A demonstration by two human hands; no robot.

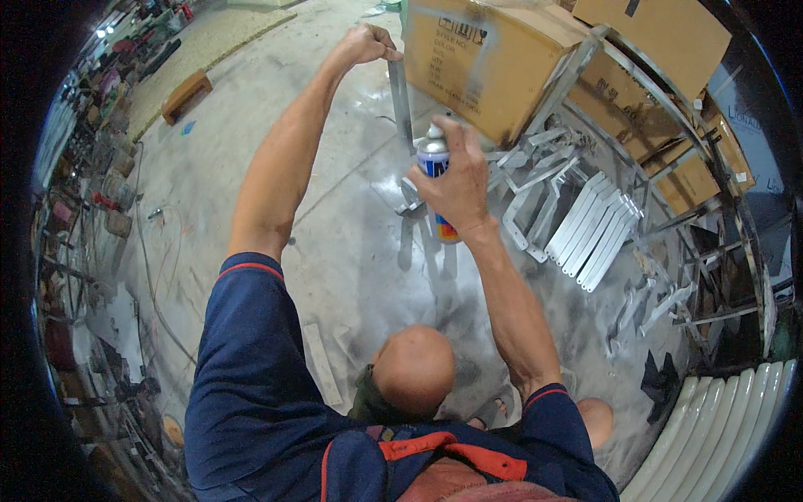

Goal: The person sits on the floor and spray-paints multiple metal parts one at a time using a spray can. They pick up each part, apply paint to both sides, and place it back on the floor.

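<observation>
My left hand (pixel 366 45), arm stretched far forward, pinches the top of a flat grey metal strip (pixel 400 105). The strip hangs down, and its lower end passes close behind the spray can. My right hand (pixel 458 174) is wrapped round a spray can (pixel 432 157) with a blue and white label, held upright with the index finger on top at its nozzle. Whether the nozzle is pressed cannot be made out. Just right of the can, several silver flat metal brackets (pixel 590 234) lie in a row on the floor, with more bent silver pieces (pixel 535 180) piled behind them.
A large cardboard box (pixel 493 63) stands ahead, beside a metal frame (pixel 707 138) with more boxes behind it. Glossy pale tubes (pixel 711 435) lie at lower right. A brown block (pixel 186 97) and a thin hose (pixel 146 251) are on the concrete floor to the left, near clutter.
</observation>
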